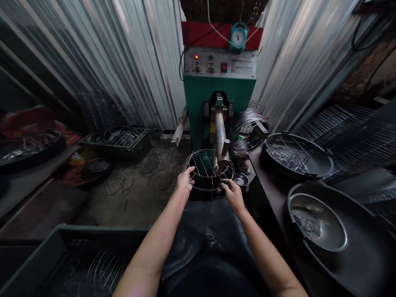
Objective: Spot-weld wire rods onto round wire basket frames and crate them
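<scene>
A round wire rack (202, 189) with a few cross wires is held level in front of a green spot-welding machine (198, 95). My left hand (185, 180) is closed on the rack's left rim, thumb on top. On the near right side, my right hand (230, 192) pinches at the rim; whether a small wire piece is also between its fingers I cannot make out. The machine's metal electrode arm (221, 140) reaches over the right part of the rack, its tip just beyond my right fingers.
Right of the machine hangs a wire coil (249, 128). Black pans (328, 171) and a steel bowl (337, 243) with short wire pieces stand on the right bench. Green crates (102, 227) flank the left. A teal clock (239, 37) hangs above the control panel. Scrap wire lies on the floor.
</scene>
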`<state>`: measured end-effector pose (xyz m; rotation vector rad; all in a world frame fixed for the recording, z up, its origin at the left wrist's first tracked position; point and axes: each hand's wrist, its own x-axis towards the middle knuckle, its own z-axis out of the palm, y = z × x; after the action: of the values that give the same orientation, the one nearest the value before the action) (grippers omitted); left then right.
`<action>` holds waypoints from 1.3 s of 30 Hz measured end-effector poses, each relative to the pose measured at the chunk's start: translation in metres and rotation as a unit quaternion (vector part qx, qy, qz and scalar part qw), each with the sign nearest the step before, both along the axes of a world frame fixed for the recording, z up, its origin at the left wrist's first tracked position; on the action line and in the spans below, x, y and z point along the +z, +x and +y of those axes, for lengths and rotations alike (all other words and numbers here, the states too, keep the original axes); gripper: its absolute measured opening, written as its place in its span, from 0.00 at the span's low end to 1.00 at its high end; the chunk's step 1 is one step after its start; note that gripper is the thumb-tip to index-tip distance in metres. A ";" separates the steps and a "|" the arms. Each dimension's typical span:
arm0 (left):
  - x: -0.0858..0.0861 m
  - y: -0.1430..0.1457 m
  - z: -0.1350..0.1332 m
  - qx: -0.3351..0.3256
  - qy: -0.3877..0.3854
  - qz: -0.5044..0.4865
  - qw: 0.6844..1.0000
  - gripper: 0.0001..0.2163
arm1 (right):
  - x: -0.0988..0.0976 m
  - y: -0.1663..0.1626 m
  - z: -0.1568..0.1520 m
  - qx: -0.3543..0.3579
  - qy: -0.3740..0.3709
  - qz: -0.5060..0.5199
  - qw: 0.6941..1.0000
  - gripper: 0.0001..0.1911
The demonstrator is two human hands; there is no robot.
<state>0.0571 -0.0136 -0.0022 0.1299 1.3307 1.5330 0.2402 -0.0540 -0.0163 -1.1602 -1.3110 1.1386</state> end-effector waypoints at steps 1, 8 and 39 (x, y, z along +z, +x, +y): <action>0.000 0.001 0.000 0.004 0.001 -0.002 1.000 0.15 | 0.000 0.000 0.001 0.001 0.002 -0.003 1.000 0.12; -0.002 -0.002 -0.009 0.013 -0.015 -0.005 1.000 0.18 | -0.003 0.003 -0.009 -0.052 0.045 -0.036 0.997 0.15; -0.116 -0.065 -0.122 -0.167 0.125 -0.177 0.962 0.14 | -0.086 -0.001 -0.110 0.293 0.008 -0.621 0.727 0.12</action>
<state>-0.0078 -0.1357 -0.1178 0.2165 0.7853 1.3514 0.2391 -0.1643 -0.1019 -1.6140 -2.8702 0.6327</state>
